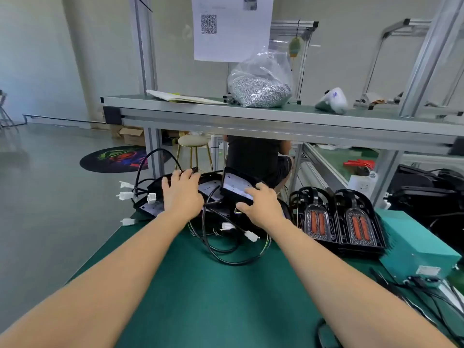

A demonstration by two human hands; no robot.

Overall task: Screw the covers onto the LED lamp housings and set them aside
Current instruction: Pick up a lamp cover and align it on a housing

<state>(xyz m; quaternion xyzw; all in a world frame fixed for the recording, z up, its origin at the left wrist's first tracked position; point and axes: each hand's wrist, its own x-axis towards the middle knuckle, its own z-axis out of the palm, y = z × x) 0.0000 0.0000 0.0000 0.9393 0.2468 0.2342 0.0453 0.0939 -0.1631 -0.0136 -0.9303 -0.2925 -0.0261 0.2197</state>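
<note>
At the far edge of a green work mat [200, 285], two bare hands reach into a heap of black lamp housings [213, 194] and their trailing cables [218, 249]. They are apparently sorting out the next unit to work on or laying a finished one with the rest; which of the two cannot be told. The left hand [182, 194] lies on top of the pile with fingers spread and only lightly bent, pressing down rather than gripping — a hold that would steady the heap while a piece is shifted. The right hand [262, 205] curls around the near end of one housing [237, 185] that tilts up from the heap, thumb beneath and fingers over its edge, showing a pale inner face or label. The housings are flat, dark plastic shells, each with black leads ending in white plugs [251, 236] that spill toward the person. Just to the right, touching or nearly touching the pile, two lamps [336, 222] lie side by side — arch-shaped, with orange-red strips under clear ribbed lenses — seemingly stacked on others. A teal box [411, 247] sits beyond them at the mat's right edge. On the shelf [226, 114] above, a clear bag of small silvery parts [261, 84], probably screws, stands within reach, beside a flat sheaf of papers [180, 97]. No screwdriver is visible.
</note>
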